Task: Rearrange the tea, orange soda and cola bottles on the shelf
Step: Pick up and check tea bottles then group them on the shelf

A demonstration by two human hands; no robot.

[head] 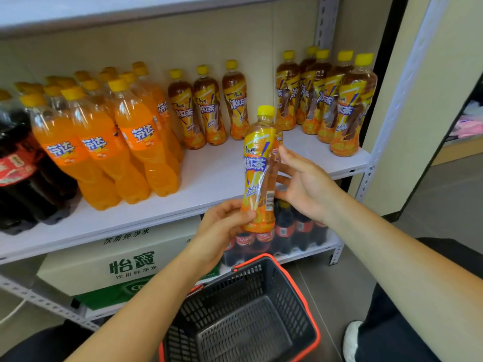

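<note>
Yellow-capped tea bottle point(258, 163) is hanging in mid-air, nearly upright, in front of the shelf point(209, 176) edge and above the basket point(248, 283). Left grip point(222, 231) is pinching the bottle's base, thumb in front and fingers curled round. Right grip point(305, 186) is holding its middle from the right, fingers loosely curling behind the label. Three tea bottles point(209, 111) are standing in a row at the back of the shelf, and a tea cluster point(326, 100) is crowding the right end. Orange soda bottles point(104, 152) are standing to the left, with cola bottles point(18, 173) at the far left. Water carton point(125, 262) and cola pack point(287, 231) are sitting on the lower shelf.
</note>
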